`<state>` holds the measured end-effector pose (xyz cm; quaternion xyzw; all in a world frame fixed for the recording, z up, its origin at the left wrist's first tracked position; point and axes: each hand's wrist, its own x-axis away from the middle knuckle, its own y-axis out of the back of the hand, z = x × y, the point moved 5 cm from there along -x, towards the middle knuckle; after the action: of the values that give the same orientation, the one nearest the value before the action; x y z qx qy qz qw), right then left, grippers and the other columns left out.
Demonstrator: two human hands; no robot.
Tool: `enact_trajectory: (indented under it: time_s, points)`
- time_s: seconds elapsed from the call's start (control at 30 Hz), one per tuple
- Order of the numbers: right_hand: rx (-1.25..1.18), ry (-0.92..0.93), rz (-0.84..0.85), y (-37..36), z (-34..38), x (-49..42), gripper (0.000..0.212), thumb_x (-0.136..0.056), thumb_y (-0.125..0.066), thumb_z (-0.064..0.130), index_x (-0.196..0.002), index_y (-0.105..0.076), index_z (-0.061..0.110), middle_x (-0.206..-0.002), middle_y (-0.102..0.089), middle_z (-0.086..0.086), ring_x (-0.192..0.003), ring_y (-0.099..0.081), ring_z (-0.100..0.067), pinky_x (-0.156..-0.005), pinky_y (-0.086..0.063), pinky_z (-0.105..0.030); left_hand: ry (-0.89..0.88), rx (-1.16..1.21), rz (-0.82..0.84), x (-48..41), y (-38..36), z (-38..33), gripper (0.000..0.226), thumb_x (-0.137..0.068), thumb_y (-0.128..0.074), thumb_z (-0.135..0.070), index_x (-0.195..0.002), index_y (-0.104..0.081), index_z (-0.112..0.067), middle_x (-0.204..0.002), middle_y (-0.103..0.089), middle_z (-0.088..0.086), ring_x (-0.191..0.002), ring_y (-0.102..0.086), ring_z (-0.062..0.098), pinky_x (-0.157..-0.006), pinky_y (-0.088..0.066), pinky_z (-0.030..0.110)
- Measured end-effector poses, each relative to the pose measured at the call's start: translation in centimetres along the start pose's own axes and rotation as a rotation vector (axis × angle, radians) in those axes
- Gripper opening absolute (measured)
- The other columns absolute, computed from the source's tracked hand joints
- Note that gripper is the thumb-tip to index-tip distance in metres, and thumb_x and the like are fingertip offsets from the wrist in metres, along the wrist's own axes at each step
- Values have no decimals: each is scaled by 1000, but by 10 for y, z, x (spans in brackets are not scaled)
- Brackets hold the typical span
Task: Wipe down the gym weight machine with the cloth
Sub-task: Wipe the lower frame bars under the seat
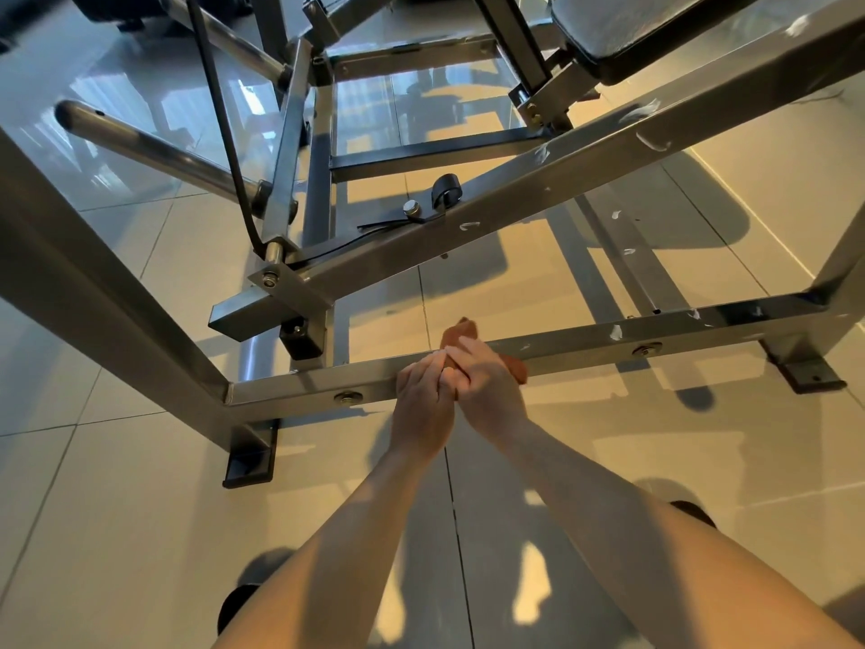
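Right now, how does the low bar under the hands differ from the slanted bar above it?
The low bar lies near the floor, under the left hand, right hand and brown cloth; the slanted bar climbs rightward, untouched. The slanted bar carries a black roller; the low bar shows bolts. Both are grey square tubes with white smears.

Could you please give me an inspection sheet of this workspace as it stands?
Surface: glossy pale tiled floor, with sunlit patches.
Job's things: grey steel weight machine frame; white smears on its bars; brown cloth on the low crossbar.
Clutter: nothing seen.
Grips: right hand curled round the cloth; left hand on the crossbar against it, hold unclear.
Cables: black cable running down to the frame's pivot.
Surroundings: black padded seat upper right; dark shoes at the bottom edge.
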<state>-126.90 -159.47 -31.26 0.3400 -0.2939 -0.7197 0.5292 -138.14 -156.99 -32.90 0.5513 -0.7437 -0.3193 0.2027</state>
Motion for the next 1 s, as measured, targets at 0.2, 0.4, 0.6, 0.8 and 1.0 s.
enact_trajectory:
  time_s: [0.2,0.4,0.6,0.8,1.0]
  points:
    - [171,4,-108,19,-19,5,37,-91,-71,11,-128,-68,9,-127,-67,-13,-114,-60,-34,-96,-55,-45,-18,24,31,-2,4,0,51,-102,-25,-32,-137,-57,-15,-136,-60,1,-128,-42,11,-110,-24,20]
    - [-370,-416,33,19,-25,1,35,-99,-52,9,-128,-68,21,-131,-62,-6,-115,-58,-23,-103,-50,-39,-14,377,16,1,14,-12,32,-104,-41,-20,-122,-67,-14,-112,-71,7,-106,-64,14,-95,-51,34]
    - [-1150,-537,112,26,-4,24,41,-85,-63,14,-126,-64,7,-113,-70,-9,-100,-69,-22,-81,-60,-31,181,910,160,7,-6,-20,44,-99,-53,-37,-138,-52,-18,-120,-65,7,-111,-65,23,-86,-53,29]
    - [-886,-446,212,19,8,17,33,-103,-40,0,-124,-64,6,-113,-68,-11,-92,-67,-5,-75,-52,-17,144,663,-51,6,17,-13,40,-101,-54,-28,-139,-54,-16,-128,-64,4,-116,-63,20,-97,-56,35]
    - [-267,-360,171,34,-19,-5,39,-105,-43,18,-142,-55,14,-136,-59,-3,-127,-51,-19,-114,-38,-35,-63,95,-297,-3,52,-6,35,-106,-39,-12,-133,-58,-2,-130,-61,17,-119,-58,29,-106,-47,39]
